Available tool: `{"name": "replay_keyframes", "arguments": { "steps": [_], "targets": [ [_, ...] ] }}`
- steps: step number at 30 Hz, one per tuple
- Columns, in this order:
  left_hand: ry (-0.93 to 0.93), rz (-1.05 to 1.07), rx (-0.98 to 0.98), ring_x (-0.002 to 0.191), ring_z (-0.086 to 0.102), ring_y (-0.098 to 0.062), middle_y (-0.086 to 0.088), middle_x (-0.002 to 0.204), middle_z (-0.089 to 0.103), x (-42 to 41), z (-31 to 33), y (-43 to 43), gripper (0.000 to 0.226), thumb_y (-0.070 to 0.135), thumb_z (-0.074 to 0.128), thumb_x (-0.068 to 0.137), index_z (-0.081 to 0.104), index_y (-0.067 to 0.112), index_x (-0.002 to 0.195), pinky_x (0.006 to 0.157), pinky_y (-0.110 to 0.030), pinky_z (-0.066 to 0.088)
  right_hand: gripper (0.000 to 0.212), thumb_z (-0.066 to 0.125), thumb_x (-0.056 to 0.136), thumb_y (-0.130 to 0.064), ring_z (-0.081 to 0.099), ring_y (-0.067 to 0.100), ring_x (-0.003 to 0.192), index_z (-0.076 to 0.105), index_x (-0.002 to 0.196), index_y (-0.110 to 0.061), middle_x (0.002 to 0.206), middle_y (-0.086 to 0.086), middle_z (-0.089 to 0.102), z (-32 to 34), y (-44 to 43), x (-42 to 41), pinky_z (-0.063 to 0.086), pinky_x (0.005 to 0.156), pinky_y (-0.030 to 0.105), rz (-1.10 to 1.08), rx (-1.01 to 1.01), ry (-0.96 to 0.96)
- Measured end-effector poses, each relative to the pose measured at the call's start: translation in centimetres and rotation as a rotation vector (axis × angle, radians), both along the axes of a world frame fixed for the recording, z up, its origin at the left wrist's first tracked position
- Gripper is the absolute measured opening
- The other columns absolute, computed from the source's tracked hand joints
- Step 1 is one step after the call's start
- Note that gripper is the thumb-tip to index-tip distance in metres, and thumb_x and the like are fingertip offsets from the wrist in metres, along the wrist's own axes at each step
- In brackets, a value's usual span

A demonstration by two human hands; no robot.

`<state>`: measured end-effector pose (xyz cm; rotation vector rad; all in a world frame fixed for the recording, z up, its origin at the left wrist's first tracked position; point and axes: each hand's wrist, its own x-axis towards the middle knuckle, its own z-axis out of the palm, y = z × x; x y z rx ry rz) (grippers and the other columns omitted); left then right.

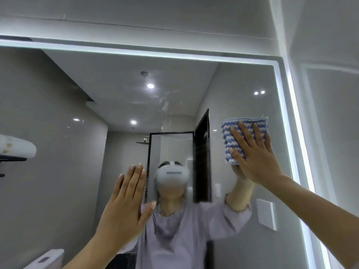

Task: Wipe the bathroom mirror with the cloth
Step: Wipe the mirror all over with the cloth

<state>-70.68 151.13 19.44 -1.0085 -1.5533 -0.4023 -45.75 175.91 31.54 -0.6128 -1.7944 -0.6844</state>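
Observation:
The bathroom mirror (242, 90) fills most of the view, framed by a lit white strip along its top and right edges. My right hand (254, 154) presses a folded blue-and-white striped cloth (231, 133) flat against the glass near the right edge, fingers straight and spread. My left hand (126, 202) is held flat and upright with straight fingers close together, at or against the mirror lower and to the left. Faint smear marks show on the glass above centre.
The mirror reflects a person in a lilac top, a glass shower screen (171, 156) and a dark door. A white fixture on a dark bracket (15, 150) juts in at the left. A white wall (330, 133) adjoins the mirror's right edge.

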Motion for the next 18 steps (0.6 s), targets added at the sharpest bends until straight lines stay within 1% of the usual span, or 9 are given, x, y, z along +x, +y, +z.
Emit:
{"name": "replay_keyframes", "arguments": {
  "steps": [4, 7, 9, 11, 14, 18],
  "targets": [
    [0.001, -0.022, 0.011, 0.147, 0.018, -0.031, -0.019, 0.158, 0.019, -0.1, -0.1, 0.2, 0.076, 0.050, 0.029, 0.095, 0.024, -0.005, 0.148, 0.116, -0.046, 0.016, 0.061, 0.007, 0.092, -0.058, 0.001, 0.028, 0.149, 0.002, 0.150, -0.038, 0.162, -0.004, 0.009, -0.2, -1.0, -1.2, 0.000, 0.120, 0.049, 0.032, -0.044, 0.094],
    [0.002, -0.033, 0.016, 0.147, 0.015, -0.031, -0.019, 0.159, 0.018, 0.0, -0.1, 0.2, 0.076, 0.049, 0.030, 0.094, 0.024, -0.004, 0.148, 0.116, -0.046, 0.016, 0.065, 0.004, 0.088, -0.061, -0.010, 0.028, 0.148, -0.007, 0.149, -0.040, 0.162, -0.003, -0.003, 0.3, -2.4, -2.8, -0.011, 0.116, 0.048, 0.048, -0.085, 0.127],
    [-0.005, -0.040, 0.017, 0.148, 0.014, -0.031, -0.019, 0.159, 0.018, 0.0, -0.2, 0.2, 0.076, 0.049, 0.030, 0.095, 0.023, -0.004, 0.148, 0.116, -0.046, 0.016, 0.066, 0.004, 0.089, -0.062, -0.017, 0.027, 0.147, -0.011, 0.149, -0.040, 0.162, -0.004, -0.012, 1.0, -3.7, -4.4, -0.017, 0.114, 0.047, 0.065, -0.093, 0.110],
    [-0.008, -0.037, 0.017, 0.147, 0.016, -0.032, -0.019, 0.159, 0.018, 0.1, -0.1, 0.2, 0.075, 0.049, 0.029, 0.095, 0.023, -0.003, 0.148, 0.115, -0.047, 0.017, 0.064, 0.009, 0.094, -0.060, -0.021, 0.027, 0.146, -0.013, 0.149, -0.039, 0.161, -0.004, -0.017, 1.9, -5.4, -6.3, -0.019, 0.113, 0.048, 0.080, -0.083, 0.082],
    [-0.020, -0.046, 0.019, 0.147, 0.018, -0.033, -0.019, 0.158, 0.019, 0.2, -0.2, 0.1, 0.075, 0.049, 0.028, 0.095, 0.024, -0.003, 0.148, 0.116, -0.046, 0.017, 0.062, 0.017, 0.099, -0.054, -0.025, 0.029, 0.144, -0.014, 0.150, -0.036, 0.160, -0.004, -0.021, 2.9, -8.4, -9.0, -0.020, 0.112, 0.049, 0.101, -0.041, 0.037],
    [-0.031, -0.062, 0.029, 0.146, 0.022, -0.034, -0.018, 0.158, 0.021, 0.4, -0.1, 0.1, 0.074, 0.049, 0.029, 0.094, 0.026, -0.003, 0.147, 0.114, -0.046, 0.018, 0.063, 0.015, 0.099, -0.053, -0.027, 0.031, 0.143, -0.018, 0.149, -0.034, 0.158, -0.003, -0.025, 3.7, -11.3, -11.7, -0.020, 0.112, 0.051, 0.094, 0.021, -0.044]
  ]
}}
